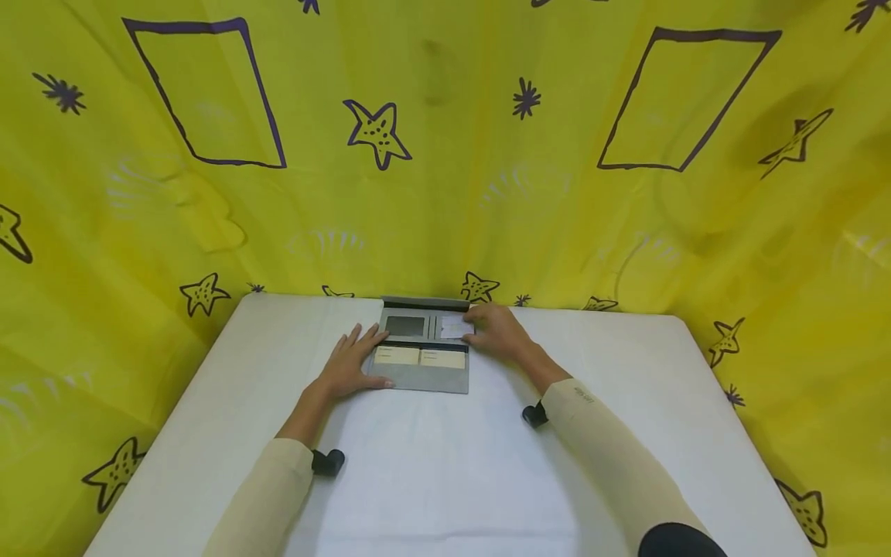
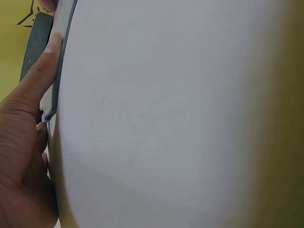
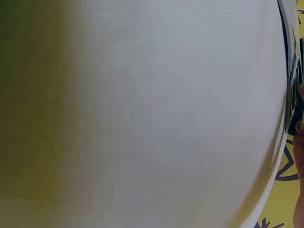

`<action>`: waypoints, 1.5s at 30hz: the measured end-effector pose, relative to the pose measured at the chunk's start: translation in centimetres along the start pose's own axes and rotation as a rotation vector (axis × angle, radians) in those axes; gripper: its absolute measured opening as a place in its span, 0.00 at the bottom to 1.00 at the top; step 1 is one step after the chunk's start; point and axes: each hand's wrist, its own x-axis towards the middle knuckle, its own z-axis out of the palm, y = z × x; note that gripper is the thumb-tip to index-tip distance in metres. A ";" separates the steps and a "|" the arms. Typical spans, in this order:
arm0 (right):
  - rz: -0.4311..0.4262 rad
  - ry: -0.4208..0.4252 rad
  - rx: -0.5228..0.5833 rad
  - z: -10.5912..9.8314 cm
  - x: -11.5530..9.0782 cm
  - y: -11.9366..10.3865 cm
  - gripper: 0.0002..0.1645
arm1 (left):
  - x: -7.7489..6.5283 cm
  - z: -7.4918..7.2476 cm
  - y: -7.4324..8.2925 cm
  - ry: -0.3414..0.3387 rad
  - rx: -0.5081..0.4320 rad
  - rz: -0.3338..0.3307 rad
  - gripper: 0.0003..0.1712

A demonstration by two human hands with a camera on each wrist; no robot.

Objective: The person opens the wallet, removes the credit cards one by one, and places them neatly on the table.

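Note:
A grey wallet (image 1: 425, 379) lies unfolded at the table's far edge, its back flap raised. Two cream cards (image 1: 397, 355) stick up from its front pockets, and a dark window (image 1: 405, 326) shows in the upper left section. With fingers spread, my left hand (image 1: 346, 367) rests along the wallet's left side, its thumb on the front edge; that thumb also presses the wallet in the left wrist view. At the upper right section, my right hand (image 1: 503, 333) pinches the right edge of a white card (image 1: 454, 327). Only a sliver of that hand shows in the right wrist view.
A white cloth covers the table (image 1: 445, 464). Behind and beside it hangs a yellow curtain (image 1: 445, 209) with dark star drawings, close against the wallet's raised flap. A black wrist mount (image 1: 327, 463) sits on the left sleeve, another (image 1: 534, 415) on the right.

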 end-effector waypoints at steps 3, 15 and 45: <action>0.001 0.008 0.001 -0.6 0.5 0.2 0.23 | 0.4 -0.6 0.1 0.008 0.008 0.002 0.59; 0.006 0.008 -0.010 -3.2 0.7 1.8 0.20 | 1.1 -1.6 0.3 0.005 0.004 -0.001 0.60; 0.129 -0.007 0.030 -3.7 -2.4 6.5 0.28 | 0.6 0.1 -0.3 -0.025 -0.010 -0.020 0.60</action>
